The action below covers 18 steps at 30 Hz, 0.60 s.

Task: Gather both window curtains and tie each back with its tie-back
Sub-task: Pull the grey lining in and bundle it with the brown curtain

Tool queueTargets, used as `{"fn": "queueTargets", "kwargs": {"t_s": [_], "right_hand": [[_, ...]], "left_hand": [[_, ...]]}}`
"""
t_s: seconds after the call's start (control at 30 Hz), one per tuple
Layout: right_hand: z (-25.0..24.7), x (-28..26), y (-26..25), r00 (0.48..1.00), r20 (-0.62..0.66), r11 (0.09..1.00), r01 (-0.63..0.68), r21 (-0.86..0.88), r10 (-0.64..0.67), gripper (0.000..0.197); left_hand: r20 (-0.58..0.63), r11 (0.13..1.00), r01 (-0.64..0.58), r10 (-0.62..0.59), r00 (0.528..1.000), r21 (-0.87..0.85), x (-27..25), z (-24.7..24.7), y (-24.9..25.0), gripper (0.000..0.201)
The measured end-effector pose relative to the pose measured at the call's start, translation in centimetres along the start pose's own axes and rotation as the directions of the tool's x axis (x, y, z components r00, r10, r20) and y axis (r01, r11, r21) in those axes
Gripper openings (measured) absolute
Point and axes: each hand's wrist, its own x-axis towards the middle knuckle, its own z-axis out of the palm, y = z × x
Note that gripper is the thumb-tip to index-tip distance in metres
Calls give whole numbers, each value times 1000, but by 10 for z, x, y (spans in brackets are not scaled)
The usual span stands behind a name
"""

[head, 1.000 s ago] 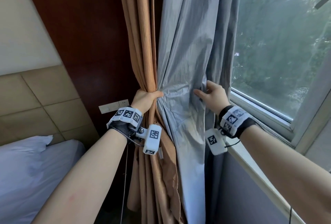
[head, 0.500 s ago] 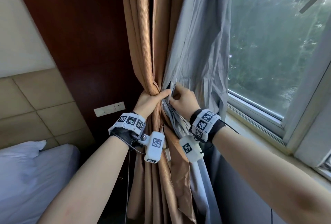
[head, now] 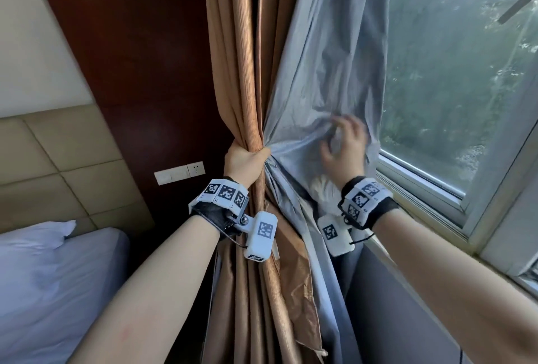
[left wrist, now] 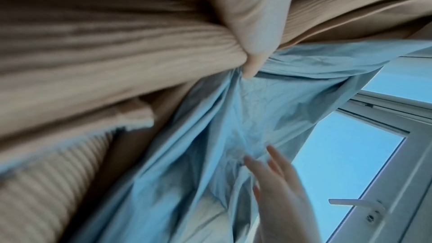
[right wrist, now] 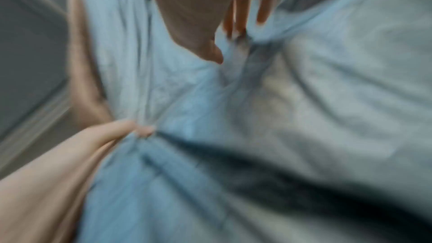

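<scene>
A tan ribbed curtain [head: 238,72] hangs bunched beside a grey-blue lining [head: 326,78] at the window's left side. My left hand [head: 246,161] grips the gathered tan folds and an edge of the lining at waist height; its thumb [left wrist: 247,40] wraps the bundle in the left wrist view. My right hand [head: 343,145] is further right, fingers spread and blurred against the loose grey-blue lining [right wrist: 304,99], gripping nothing that I can see. A white tasselled piece [head: 324,192] shows below that hand. No tie-back is clearly visible.
A window [head: 460,78] with a white frame and sill [head: 422,186] fills the right side. Dark wood panelling [head: 131,58] with a wall socket [head: 179,173] stands left of the curtain. A bed with white linen [head: 49,276] lies at the lower left.
My right hand left the bundle by my left hand and moved right, opening against the lining, which now spreads wider. My left hand kept its grip.
</scene>
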Motion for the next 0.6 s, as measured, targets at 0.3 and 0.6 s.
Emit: {"fn": "queueTargets", "kwargs": {"t_s": [0.3, 0.6], "right_hand": [[-30, 41, 48, 873, 81, 844, -486, 230, 481, 126], [-31, 16, 15, 929, 199, 837, -369, 405, 313, 11]], "left_hand": [[-9, 1000, 17, -17, 1000, -16, 2, -5, -4, 42], [-75, 996, 61, -56, 996, 63, 7, 3, -2, 51]]}}
